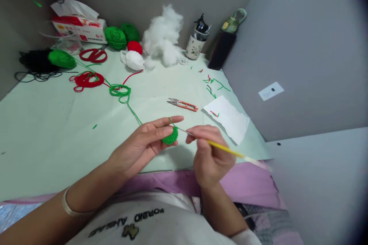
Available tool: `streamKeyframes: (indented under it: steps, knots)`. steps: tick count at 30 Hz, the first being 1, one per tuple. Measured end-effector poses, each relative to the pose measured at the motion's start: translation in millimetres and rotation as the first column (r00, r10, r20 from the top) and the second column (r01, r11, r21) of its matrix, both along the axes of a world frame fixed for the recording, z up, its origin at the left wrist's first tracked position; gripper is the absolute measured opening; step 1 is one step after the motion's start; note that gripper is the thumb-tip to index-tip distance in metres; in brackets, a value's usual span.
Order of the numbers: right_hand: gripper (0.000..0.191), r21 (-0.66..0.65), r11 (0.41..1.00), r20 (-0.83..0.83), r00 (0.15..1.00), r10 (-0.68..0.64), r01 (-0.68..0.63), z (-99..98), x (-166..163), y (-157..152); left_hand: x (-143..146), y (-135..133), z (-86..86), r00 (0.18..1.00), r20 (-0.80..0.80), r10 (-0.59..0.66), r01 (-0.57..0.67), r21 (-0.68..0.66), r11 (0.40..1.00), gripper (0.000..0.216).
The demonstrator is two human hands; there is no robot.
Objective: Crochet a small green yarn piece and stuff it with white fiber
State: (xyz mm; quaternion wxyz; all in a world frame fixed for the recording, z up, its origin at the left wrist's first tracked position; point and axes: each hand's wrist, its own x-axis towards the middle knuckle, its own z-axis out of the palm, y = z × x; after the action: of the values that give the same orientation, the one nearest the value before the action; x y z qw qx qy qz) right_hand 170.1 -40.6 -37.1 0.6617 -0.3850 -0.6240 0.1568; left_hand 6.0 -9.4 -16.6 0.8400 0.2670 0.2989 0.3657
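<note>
Between the thumb and fingers of my left hand (148, 138) is a small round green crochet piece (170, 136). Green yarn runs over my raised left index finger and back to a loose green yarn coil (120, 90) on the table. My right hand (212, 153) grips a crochet hook (222, 147) with a yellow handle. The hook's thin metal tip meets the top edge of the green piece; whether it is inside a stitch is too small to tell. Orange-handled thread snips (183, 104) lie just beyond my hands.
Red yarn (89, 79), red scissors (93, 55), green yarn balls (115, 38), a white yarn ball (134, 60) and white stuffing (163, 36) lie toward the back. A pen cup (196, 45) and a dark bottle (222, 50) stand back right. Thread scraps lie near white paper (230, 120). Partition walls enclose the table.
</note>
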Motion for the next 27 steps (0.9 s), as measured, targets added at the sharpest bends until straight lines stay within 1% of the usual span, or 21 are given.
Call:
streamKeyframes:
  steps: [2,3,5,8,13,16,18,20,23,27]
  knots:
    - [0.018,-0.118,0.987,-0.213,0.974,0.082,-0.109,3.9,0,3,-1,0,-0.2,0.999,-0.043,0.023,-0.02,0.048,0.999,0.033]
    - [0.017,-0.159,0.974,-0.27,0.956,0.115,-0.162,4.9,-1,4,0,0,-0.5,0.997,-0.068,0.027,-0.021,0.085,0.996,0.034]
    - [0.017,-0.216,0.952,-0.293,0.945,0.147,-0.215,4.5,-2,5,1,-2,-1.4,0.993,-0.113,0.033,-0.014,0.166,0.986,0.035]
    - [0.014,-0.267,0.939,-0.279,0.95,0.139,-0.216,0.7,-4,6,0,-3,-2.8,0.985,-0.165,0.051,-0.005,0.266,0.964,0.036]
    - [0.014,-0.27,0.902,-0.425,0.882,0.203,-0.337,-2.0,-2,10,-10,-1,-2.8,0.968,-0.245,0.057,0.033,0.35,0.936,0.032]
    - [0.017,-0.285,0.891,-0.437,0.875,0.208,-0.354,0.1,-2,13,-14,0,-1.6,0.974,-0.225,0.036,0.056,0.386,0.921,0.031]
    - [0.019,-0.3,0.884,-0.441,0.874,0.204,-0.357,1.3,-2,14,-14,0,-0.4,0.979,-0.202,0.003,0.077,0.39,0.917,0.033]
    - [0.02,-0.308,0.876,-0.473,0.859,0.199,-0.372,1.8,-2,14,-13,0,1.0,0.977,-0.214,-0.012,0.096,0.386,0.917,0.035]
    - [0.018,-0.292,0.866,-0.524,0.825,0.211,-0.407,1.7,-1,14,-10,0,3.2,0.961,-0.275,0.022,0.092,0.397,0.913,0.038]
    - [0.018,-0.287,0.868,-0.504,0.834,0.223,-0.405,2.7,0,13,-10,0,5.5,0.935,-0.347,0.071,0.091,0.427,0.899,0.039]
